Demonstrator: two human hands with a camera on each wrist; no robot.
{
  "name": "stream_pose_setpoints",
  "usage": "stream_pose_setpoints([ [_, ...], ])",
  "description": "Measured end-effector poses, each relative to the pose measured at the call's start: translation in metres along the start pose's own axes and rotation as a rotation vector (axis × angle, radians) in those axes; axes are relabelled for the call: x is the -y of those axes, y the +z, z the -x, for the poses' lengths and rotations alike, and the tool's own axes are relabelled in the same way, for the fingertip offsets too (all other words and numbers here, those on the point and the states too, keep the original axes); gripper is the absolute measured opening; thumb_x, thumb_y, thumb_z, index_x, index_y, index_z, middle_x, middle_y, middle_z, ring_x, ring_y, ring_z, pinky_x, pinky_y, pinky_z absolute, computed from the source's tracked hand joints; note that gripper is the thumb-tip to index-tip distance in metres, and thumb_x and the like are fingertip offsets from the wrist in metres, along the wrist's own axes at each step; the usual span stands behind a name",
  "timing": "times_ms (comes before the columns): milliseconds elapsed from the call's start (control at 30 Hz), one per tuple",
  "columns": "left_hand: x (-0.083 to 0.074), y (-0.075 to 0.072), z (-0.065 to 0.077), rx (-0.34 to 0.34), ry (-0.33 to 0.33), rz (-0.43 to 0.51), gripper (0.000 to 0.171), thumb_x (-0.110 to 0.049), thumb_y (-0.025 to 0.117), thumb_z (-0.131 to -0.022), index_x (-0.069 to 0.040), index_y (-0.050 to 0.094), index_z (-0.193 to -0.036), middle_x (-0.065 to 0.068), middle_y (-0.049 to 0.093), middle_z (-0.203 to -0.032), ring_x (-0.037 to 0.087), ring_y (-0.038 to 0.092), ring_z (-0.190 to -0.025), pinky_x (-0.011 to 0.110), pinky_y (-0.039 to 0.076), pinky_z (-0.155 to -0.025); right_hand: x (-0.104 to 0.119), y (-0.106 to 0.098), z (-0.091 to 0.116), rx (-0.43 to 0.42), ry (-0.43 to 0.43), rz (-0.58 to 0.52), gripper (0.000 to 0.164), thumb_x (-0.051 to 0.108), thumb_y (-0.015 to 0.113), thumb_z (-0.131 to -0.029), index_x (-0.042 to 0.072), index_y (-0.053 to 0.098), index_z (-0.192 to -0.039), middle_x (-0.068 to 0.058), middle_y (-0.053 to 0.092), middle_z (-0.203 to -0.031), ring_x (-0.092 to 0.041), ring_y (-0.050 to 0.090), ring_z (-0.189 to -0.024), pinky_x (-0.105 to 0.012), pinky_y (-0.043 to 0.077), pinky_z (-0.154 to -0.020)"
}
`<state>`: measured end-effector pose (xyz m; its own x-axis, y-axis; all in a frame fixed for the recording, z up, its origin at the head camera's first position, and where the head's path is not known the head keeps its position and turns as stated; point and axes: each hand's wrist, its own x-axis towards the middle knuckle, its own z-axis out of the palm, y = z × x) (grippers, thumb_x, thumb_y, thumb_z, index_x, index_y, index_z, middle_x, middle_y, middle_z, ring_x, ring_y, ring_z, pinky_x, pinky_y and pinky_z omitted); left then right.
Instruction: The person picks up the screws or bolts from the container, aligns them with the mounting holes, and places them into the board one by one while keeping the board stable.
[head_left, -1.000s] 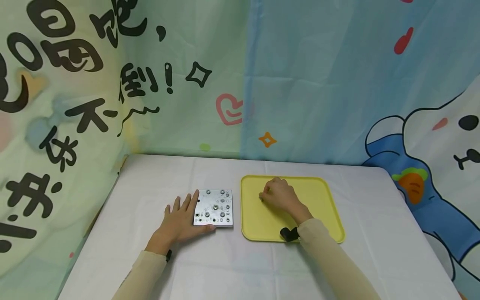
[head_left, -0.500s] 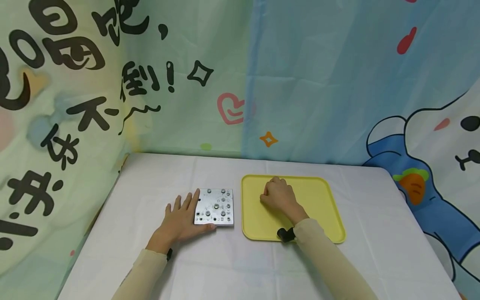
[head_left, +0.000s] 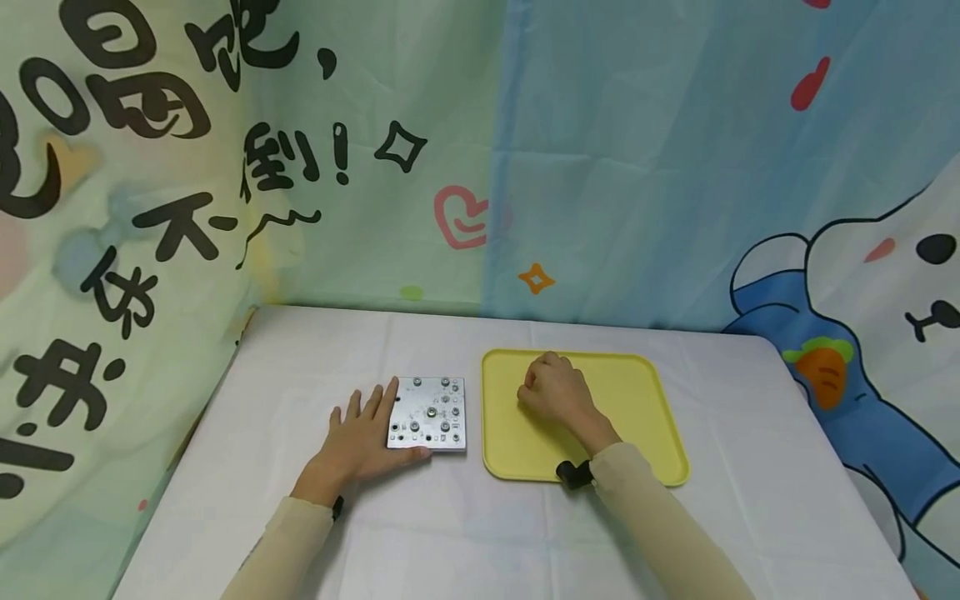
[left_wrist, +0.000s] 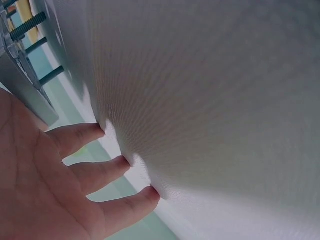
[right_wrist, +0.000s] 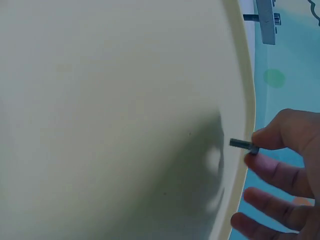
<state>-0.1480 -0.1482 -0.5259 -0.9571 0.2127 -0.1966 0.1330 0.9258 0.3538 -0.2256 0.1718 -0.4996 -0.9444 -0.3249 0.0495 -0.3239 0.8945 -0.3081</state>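
A square silver metal plate (head_left: 442, 402) with several screws set in its top lies on the white table, left of the yellow tray. My left hand (head_left: 363, 440) is spread beside it, index finger at its left edge and thumb along its front edge. In the left wrist view, threaded screw ends (left_wrist: 29, 26) stick out below the plate (left_wrist: 25, 85), and three fingertips press the cloth. Over the tray, my right hand (head_left: 558, 390) pinches a small screw (right_wrist: 241, 144) between thumb and index finger, threaded end pointing away from them. The head view hides this screw.
The yellow tray (head_left: 637, 425) has a low raised rim and sits right of the plate. A white cloth covers the table (head_left: 480, 533). Printed curtains (head_left: 615, 167) hang behind and to the left. A black device (head_left: 574, 473) is at the right wrist.
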Motion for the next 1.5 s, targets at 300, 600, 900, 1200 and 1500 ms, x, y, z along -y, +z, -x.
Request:
stream_pose_setpoints([
  [300, 0.0, -0.001, 0.001, -0.003, 0.002, -0.002, 0.123, -0.089, 0.053, -0.074, -0.019, 0.005, -0.163, 0.02, 0.026, -0.161, 0.051, 0.017, -0.145, 0.07, 0.018, -0.109, 0.017, 0.003, 0.007, -0.137, -0.174, -0.096, 0.008, 0.018, 0.073, -0.087, 0.014, 0.068, -0.081, -0.015, 0.062, -0.119, -0.037, 0.057, -0.11, -0.055, 0.048, -0.086],
  [600, 0.0, -0.001, 0.002, -0.009, 0.006, -0.007, 0.123, -0.09, 0.051, -0.073, -0.018, 0.007, -0.163, 0.02, 0.027, -0.16, 0.051, 0.018, -0.145, 0.07, 0.018, -0.109, 0.052, 0.003, 0.016, -0.155, -0.27, -0.132, 0.008, 0.016, 0.076, -0.086, 0.015, 0.069, -0.083, -0.011, 0.063, -0.119, -0.034, 0.056, -0.113, -0.054, 0.047, -0.088],
  [900, 0.0, -0.001, 0.002, -0.002, 0.006, -0.01, 0.124, -0.091, 0.05, -0.073, -0.018, 0.006, -0.163, 0.02, 0.026, -0.161, 0.051, 0.017, -0.145, 0.07, 0.019, -0.108, 0.081, 0.012, 0.017, -0.16, -0.385, -0.167, 0.009, 0.013, 0.074, -0.084, 0.018, 0.067, -0.081, -0.01, 0.064, -0.119, -0.032, 0.058, -0.111, -0.051, 0.047, -0.09],
  [1200, 0.001, -0.001, 0.002, -0.008, 0.015, 0.001, 0.123, -0.091, 0.05, -0.073, -0.018, 0.007, -0.163, 0.019, 0.025, -0.161, 0.05, 0.018, -0.145, 0.07, 0.019, -0.108, 0.104, 0.025, 0.019, -0.161, -0.519, -0.166, 0.005, 0.014, 0.074, -0.083, 0.015, 0.07, -0.08, -0.011, 0.065, -0.115, -0.03, 0.061, -0.11, -0.05, 0.048, -0.092],
  [1500, 0.002, 0.0, 0.002, -0.009, 0.009, -0.008, 0.124, -0.092, 0.048, -0.072, -0.019, 0.006, -0.163, 0.018, 0.025, -0.162, 0.05, 0.018, -0.145, 0.07, 0.02, -0.108, 0.109, 0.033, 0.021, -0.15, -0.542, -0.165, 0.006, 0.015, 0.075, -0.083, 0.016, 0.07, -0.081, -0.009, 0.066, -0.113, -0.027, 0.061, -0.109, -0.048, 0.046, -0.098],
])
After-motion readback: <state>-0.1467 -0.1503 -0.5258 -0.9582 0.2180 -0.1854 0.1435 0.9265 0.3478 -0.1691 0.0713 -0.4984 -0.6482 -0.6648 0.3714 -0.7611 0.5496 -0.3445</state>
